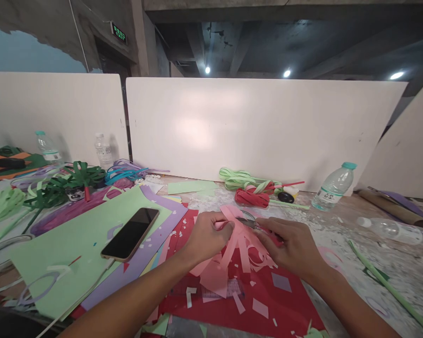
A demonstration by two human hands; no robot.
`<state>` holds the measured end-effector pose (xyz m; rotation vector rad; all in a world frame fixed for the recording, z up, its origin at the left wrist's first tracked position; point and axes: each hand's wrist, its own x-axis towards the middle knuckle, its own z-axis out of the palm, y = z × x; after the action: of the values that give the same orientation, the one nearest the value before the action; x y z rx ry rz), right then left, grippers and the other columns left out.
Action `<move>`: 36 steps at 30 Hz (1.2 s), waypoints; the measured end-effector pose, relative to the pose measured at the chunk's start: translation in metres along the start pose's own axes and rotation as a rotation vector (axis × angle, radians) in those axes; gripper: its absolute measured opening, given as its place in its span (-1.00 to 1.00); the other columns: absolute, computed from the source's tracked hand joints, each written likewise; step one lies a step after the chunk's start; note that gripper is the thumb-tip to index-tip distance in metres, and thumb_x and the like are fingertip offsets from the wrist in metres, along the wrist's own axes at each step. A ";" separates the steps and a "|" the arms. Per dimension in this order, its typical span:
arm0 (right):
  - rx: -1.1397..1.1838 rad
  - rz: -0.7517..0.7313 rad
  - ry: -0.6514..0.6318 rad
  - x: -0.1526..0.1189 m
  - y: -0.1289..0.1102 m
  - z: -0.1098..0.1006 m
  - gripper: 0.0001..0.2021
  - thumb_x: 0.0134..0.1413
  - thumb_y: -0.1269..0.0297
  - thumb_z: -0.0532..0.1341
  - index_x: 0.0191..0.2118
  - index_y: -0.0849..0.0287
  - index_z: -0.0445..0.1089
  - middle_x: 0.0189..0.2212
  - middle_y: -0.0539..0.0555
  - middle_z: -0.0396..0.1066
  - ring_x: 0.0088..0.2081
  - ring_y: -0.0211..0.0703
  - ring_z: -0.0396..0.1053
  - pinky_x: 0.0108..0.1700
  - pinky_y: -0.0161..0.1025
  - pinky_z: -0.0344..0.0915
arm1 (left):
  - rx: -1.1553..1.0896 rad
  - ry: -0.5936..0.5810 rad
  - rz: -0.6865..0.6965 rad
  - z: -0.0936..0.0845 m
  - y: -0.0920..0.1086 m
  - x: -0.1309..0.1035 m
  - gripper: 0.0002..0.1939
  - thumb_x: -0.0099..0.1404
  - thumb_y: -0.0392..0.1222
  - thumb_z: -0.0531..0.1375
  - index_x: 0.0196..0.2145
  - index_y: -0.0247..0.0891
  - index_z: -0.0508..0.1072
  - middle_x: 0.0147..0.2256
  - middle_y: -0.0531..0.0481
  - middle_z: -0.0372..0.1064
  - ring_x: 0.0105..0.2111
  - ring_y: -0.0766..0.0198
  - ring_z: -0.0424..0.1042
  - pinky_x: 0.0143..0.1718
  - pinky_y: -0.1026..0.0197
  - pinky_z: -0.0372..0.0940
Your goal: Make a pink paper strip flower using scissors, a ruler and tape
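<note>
My left hand (211, 234) pinches a piece of pink paper (237, 234) cut into strips, which fan downward from the fingers. In my right hand (285, 239) is a pair of scissors (247, 221), with the blades against the upper part of the pink paper; the handles are mostly hidden by my fingers. Below both hands lies a red paper sheet (268, 305), strewn with pink and white scraps. Loose pink strips and a pink piece (214, 278) rest on it, partly over a clear gridded ruler (236, 288).
Left of my hands, a phone (130, 234) with a cable lies on green paper (66, 249) over purple sheets. Behind are green strip bundles (238, 178), a red roll (252, 197) and a water bottle (334, 188). Another bottle (391, 230) lies at right. White boards (261, 126) border the table.
</note>
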<state>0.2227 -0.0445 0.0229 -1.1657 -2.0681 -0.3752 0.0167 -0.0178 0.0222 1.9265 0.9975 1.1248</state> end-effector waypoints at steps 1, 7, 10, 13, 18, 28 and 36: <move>0.005 0.008 0.005 0.000 0.000 0.000 -0.72 0.17 0.14 0.11 -0.27 0.17 0.51 -0.46 0.06 0.56 -0.47 -0.13 0.49 -0.47 -0.28 0.28 | -0.019 0.000 -0.004 0.000 0.000 0.000 -0.68 0.17 -0.26 0.03 -0.62 -0.22 -0.08 -0.57 0.12 -0.25 -0.54 0.37 -0.18 -0.54 0.26 -0.19; -0.026 0.053 0.069 -0.001 0.006 0.002 -0.63 0.14 0.06 0.13 -0.18 0.25 0.50 -0.29 0.17 0.57 -0.30 0.00 0.53 -0.33 -0.20 0.42 | -0.194 0.024 -0.113 -0.003 -0.002 0.002 -0.63 0.20 -0.19 0.03 -0.61 -0.20 -0.13 -0.58 0.13 -0.29 -0.57 0.37 -0.23 -0.56 0.23 -0.24; -0.056 0.047 0.033 -0.002 0.007 0.003 -0.63 0.13 0.05 0.12 -0.17 0.24 0.50 -0.27 0.16 0.57 -0.28 0.02 0.53 -0.30 -0.18 0.43 | -0.222 0.041 -0.172 -0.003 -0.004 0.003 -0.61 0.21 -0.15 0.03 -0.63 -0.20 -0.12 -0.61 0.15 -0.29 -0.59 0.38 -0.23 -0.56 0.23 -0.23; -0.060 0.046 -0.028 -0.001 0.006 0.002 -0.65 0.13 0.06 0.11 -0.18 0.20 0.50 -0.28 0.14 0.57 -0.31 -0.01 0.53 -0.32 -0.20 0.42 | -0.212 0.059 -0.169 -0.002 -0.007 0.004 -0.59 0.22 -0.10 0.02 -0.66 -0.21 -0.11 -0.63 0.15 -0.27 -0.61 0.38 -0.21 -0.56 0.23 -0.20; -0.041 0.003 -0.085 0.000 0.002 0.000 -0.72 0.13 0.12 0.12 -0.16 0.13 0.48 -0.28 0.08 0.57 -0.33 -0.04 0.53 -0.34 -0.23 0.38 | -0.228 0.100 -0.203 0.000 -0.009 0.005 -0.59 0.22 -0.06 0.02 -0.65 -0.21 -0.09 -0.63 0.15 -0.25 -0.60 0.37 -0.18 -0.55 0.23 -0.18; -0.141 -0.036 -0.003 -0.001 0.000 0.004 -0.73 0.13 0.15 0.12 -0.16 0.14 0.47 -0.35 0.06 0.57 -0.44 -0.12 0.50 -0.46 -0.27 0.25 | -0.248 0.056 -0.169 0.001 -0.011 0.005 -0.53 0.26 0.04 0.01 -0.63 -0.20 -0.13 -0.61 0.15 -0.28 -0.60 0.37 -0.24 -0.53 0.22 -0.20; -0.219 -0.052 0.077 0.000 -0.001 0.005 -0.75 0.12 0.17 0.15 -0.17 0.14 0.47 -0.48 -0.01 0.53 -0.56 -0.17 0.43 -0.52 -0.29 0.14 | -0.343 0.151 -0.314 0.008 -0.014 0.002 -0.52 0.14 0.26 0.10 -0.61 -0.20 0.14 -0.61 0.09 -0.04 -0.54 0.29 0.03 -0.48 0.23 -0.02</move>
<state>0.2196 -0.0428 0.0194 -1.2055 -2.0307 -0.6751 0.0213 -0.0112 0.0083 1.3785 1.0644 1.1799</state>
